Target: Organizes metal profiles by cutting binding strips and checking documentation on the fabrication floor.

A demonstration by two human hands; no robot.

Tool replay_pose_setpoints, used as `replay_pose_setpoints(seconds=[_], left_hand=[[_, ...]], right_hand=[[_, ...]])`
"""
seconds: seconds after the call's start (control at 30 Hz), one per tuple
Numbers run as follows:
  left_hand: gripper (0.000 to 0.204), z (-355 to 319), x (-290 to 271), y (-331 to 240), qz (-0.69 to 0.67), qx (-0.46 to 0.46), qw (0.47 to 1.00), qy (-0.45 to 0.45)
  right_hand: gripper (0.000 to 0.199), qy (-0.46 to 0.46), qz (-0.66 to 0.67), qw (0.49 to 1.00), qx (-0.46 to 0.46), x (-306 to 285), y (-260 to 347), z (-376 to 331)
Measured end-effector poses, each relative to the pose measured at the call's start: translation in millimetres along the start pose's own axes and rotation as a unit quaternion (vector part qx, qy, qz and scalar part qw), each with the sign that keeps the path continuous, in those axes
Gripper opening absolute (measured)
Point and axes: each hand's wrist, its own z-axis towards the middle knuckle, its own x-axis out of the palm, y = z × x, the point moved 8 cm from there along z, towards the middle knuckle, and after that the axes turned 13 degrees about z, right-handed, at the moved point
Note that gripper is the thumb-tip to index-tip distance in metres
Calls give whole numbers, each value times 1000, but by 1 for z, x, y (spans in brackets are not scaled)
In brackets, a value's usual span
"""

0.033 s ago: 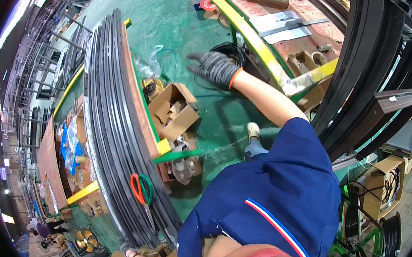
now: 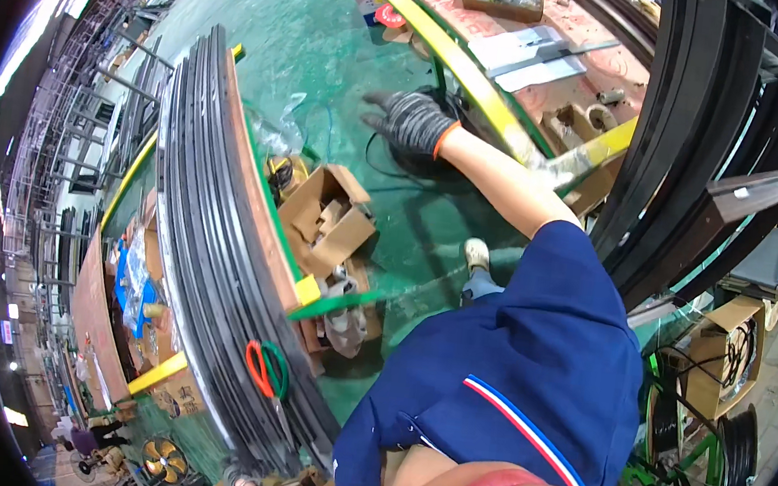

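My right hand (image 2: 412, 122), in a grey-and-black glove with an orange cuff, is held out over the green floor beside a yellow-edged table frame. Its fingers stretch to the left, somewhat apart, and nothing shows in them. My left hand (image 2: 242, 480), also gloved, is low at the near end of a stack of long dark profiles (image 2: 213, 217); its fingers are mostly hidden, so I cannot tell whether it grips one. Scissors (image 2: 271, 385) with one red and one green handle lie on the profiles, blades toward me.
An open cardboard box (image 2: 341, 238) stands between the profile rack and my legs. A workbench (image 2: 440, 6) with sheets and a tray lies at the far right. Dark frames (image 2: 673, 167) lean close by my right arm. Cable spools (image 2: 734, 454) and a fan (image 2: 164, 460) stand nearby.
My right hand has shifted slightly to the right, its fingers still stretched out. My left hand stays by the end of the profiles.
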Motion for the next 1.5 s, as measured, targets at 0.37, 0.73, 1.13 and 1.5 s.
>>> replay_pose_setpoints(seconds=[0.37, 0.73, 1.13, 1.5], left_hand=[[33, 2, -199, -366, -32, 267, 954, -135], [28, -147, -265, -829, -13, 722, 677, -140], [33, -176, -211, -1071, 62, 859, 506, -47], [28, -130, -183, -1126, -36, 864, 500, 41]], right_hand=[[39, -181, -81, 944, 265, -148, -348, 67], [35, 7, -298, 909, 292, -134, -428, 14], [32, -124, -312, 809, 482, -186, -450, -2], [54, -346, -270, 722, 535, -205, -546, 54]])
